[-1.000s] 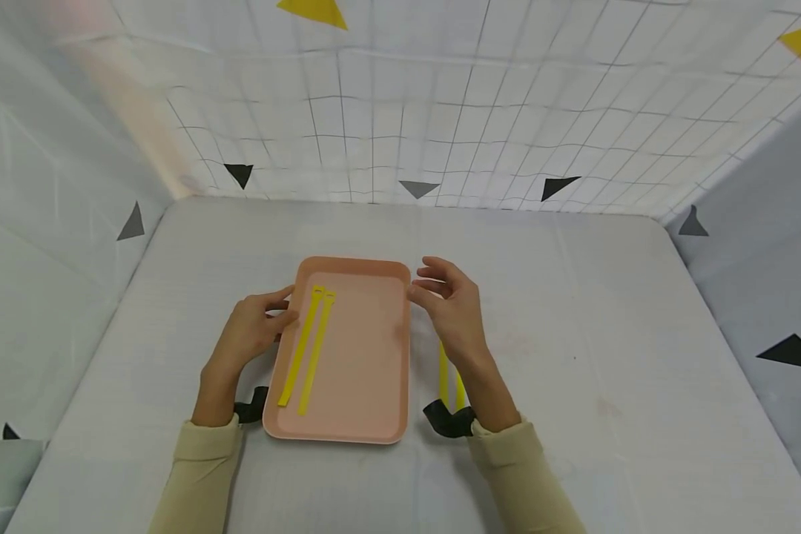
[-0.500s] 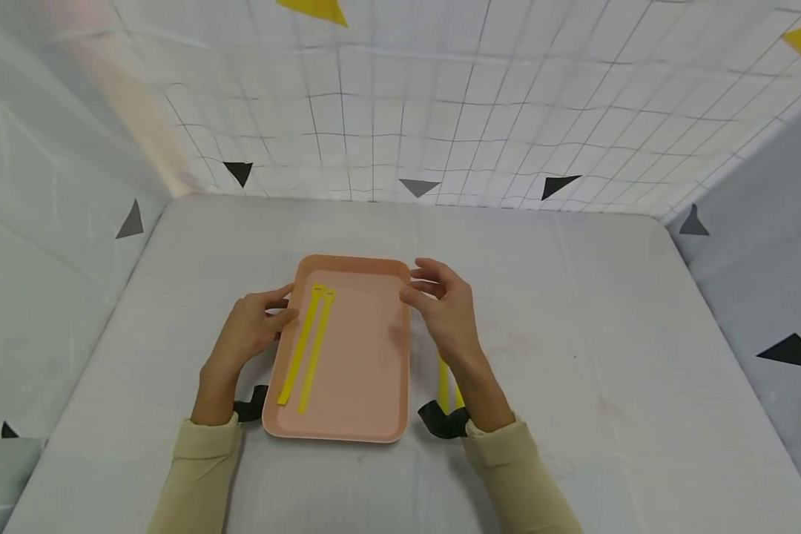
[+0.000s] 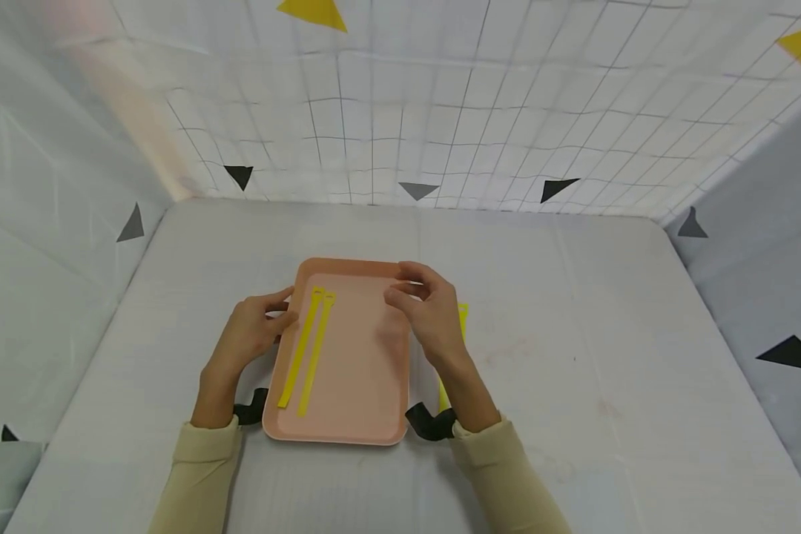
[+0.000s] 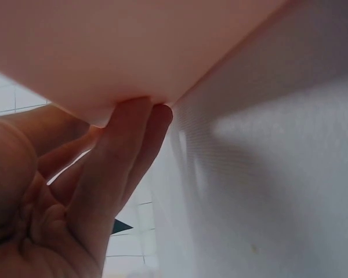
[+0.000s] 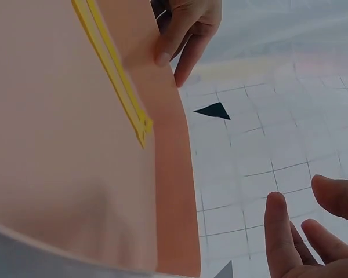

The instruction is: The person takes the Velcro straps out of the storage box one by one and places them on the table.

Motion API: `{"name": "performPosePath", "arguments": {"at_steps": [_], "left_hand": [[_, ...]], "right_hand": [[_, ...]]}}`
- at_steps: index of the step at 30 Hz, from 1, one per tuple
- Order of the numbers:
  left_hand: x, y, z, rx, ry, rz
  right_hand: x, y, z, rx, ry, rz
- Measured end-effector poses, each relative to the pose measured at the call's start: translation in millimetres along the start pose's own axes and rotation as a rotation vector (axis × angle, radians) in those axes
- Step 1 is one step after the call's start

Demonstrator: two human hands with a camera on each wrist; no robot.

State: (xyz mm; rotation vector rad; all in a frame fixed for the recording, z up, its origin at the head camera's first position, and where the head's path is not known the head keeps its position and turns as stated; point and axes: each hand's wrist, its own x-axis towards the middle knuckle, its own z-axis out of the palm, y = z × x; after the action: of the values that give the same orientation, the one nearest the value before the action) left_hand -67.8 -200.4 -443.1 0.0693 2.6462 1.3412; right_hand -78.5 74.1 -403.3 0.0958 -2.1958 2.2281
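You have two straps (image 3: 300, 348) in the tray (image 3: 360, 371), side by side along its left part, slotted ends toward the far rim; that much looks done. More yellow strap (image 3: 443, 393) lies on the tabletop (image 3: 561, 430) just right of the tray, partly behind your right arm, so you cannot tell whether it is one piece or two. Whatever is outside seems to be what is left, with the tray's right side free for it.

Your left hand (image 3: 256, 322) grips the tray's left rim, thumb over the edge and fingertips against the underside. Your right hand (image 3: 434, 315) hangs over the right rim, fingers loosely bent and moderately apart from the thumb, holding nothing.

The tray is a shallow rectangle with rounded corners and a raised rim, matte, smooth and peach-pink, probably plastic. The straps are thin, flat and narrow, each with a wider, slotted head; they look light and bendable. The tabletop is pale, with a fine ribbed texture close up and a few faint stains.
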Motion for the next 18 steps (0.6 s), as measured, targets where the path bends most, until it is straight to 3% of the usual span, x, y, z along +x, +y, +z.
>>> {"name": "performPosePath", "arguments": {"at_steps": [18], "left_hand": [[-0.8,0.6,-0.9,-0.027,-0.007,0.006]], "right_hand": [[2.1,6.8,13.6,0.003,-0.016,0.02]]}}
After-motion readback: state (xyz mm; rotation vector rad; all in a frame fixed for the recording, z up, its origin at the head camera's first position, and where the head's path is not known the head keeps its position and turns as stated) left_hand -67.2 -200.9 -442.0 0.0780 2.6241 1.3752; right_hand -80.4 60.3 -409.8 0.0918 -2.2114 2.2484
